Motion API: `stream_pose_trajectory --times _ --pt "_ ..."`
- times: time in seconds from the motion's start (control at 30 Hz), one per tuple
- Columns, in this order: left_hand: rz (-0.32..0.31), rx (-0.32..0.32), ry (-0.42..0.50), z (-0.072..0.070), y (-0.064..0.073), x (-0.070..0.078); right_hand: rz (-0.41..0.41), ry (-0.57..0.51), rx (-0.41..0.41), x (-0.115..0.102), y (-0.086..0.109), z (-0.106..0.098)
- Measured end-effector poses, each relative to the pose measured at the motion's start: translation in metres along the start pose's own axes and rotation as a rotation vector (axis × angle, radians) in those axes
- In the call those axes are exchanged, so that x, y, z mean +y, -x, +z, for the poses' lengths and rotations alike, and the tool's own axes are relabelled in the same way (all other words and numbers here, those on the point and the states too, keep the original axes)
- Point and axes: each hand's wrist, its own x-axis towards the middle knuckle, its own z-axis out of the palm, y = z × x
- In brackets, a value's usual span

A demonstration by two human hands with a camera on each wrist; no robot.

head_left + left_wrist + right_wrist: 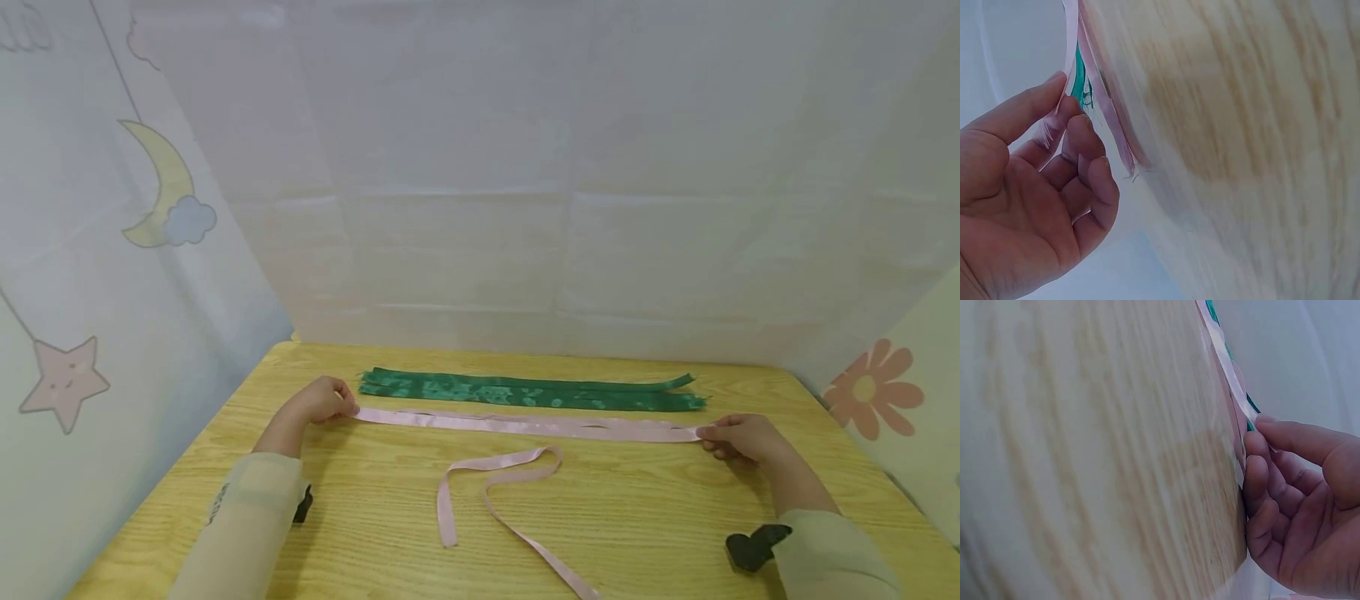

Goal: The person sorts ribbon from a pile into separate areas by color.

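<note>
A pink ribbon [525, 426] stretches nearly straight across the table between two hands. My left hand [324, 400] pinches its left end between thumb and index finger; in the left wrist view a frayed tip pokes out past the fingers [1085, 139]. At the other end, my right hand [744, 439] pinches the ribbon [1230, 370] the same way. Other pink ribbon lies on the table just behind and under the held strip. Several green ribbons [525, 392] lie side by side beyond it. Nearer to me rests a loose, curving pink ribbon [498, 458].
The wood-grain table [360, 533] ends at a pale hanging cloth [465, 250] at the back. Cloth printed with a moon [167, 179], a star [66, 379] and a flower [873, 389] stands at both sides. A dark device [753, 546] sits at the right wrist.
</note>
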Motion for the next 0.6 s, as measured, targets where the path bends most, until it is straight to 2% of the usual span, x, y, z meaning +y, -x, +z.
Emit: stream_pose_trajectory --times 0.2,0.4,0.6 --pt "0.003 -0.036 -0.034 0.0017 0.0018 -0.0009 -0.013 0.014 -0.009 0.0004 0.0004 -0.0007" --pt "0.009 -0.01 -0.019 0.0025 -0.0001 0.0001 -0.021 0.055 0.006 -0.0018 0.0029 0.0006" --pt "-0.011 0.004 -0.029 0.0026 -0.001 0.0004 -0.033 0.099 0.019 -0.0033 0.0034 0.0008"
